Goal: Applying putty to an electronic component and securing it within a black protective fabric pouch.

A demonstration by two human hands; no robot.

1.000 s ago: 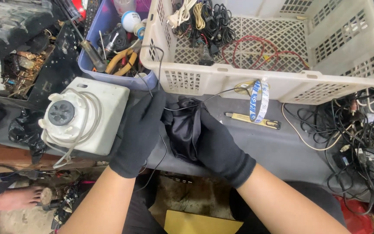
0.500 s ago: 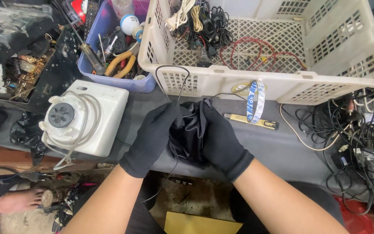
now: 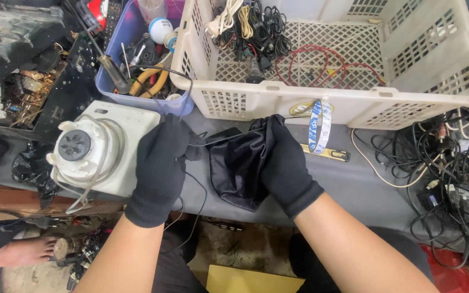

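Note:
Both my hands wear black gloves. My right hand grips the upper edge of a black fabric pouch that lies on the grey bench top. My left hand pinches a thin black cord that runs from the pouch's mouth, with more black wire looping up toward the purple bin. The pouch hangs partly over the bench's front edge between my hands.
A white instant camera with a pale strap lies left of my left hand. Behind stand a purple tool bin and a cream plastic basket holding cables. A blue-white strap, a small flat tool and tangled wires lie at right.
My left hand has moved left, off the pouch, and now pulls the thin cord out sideways. The right hand has stayed on the pouch.

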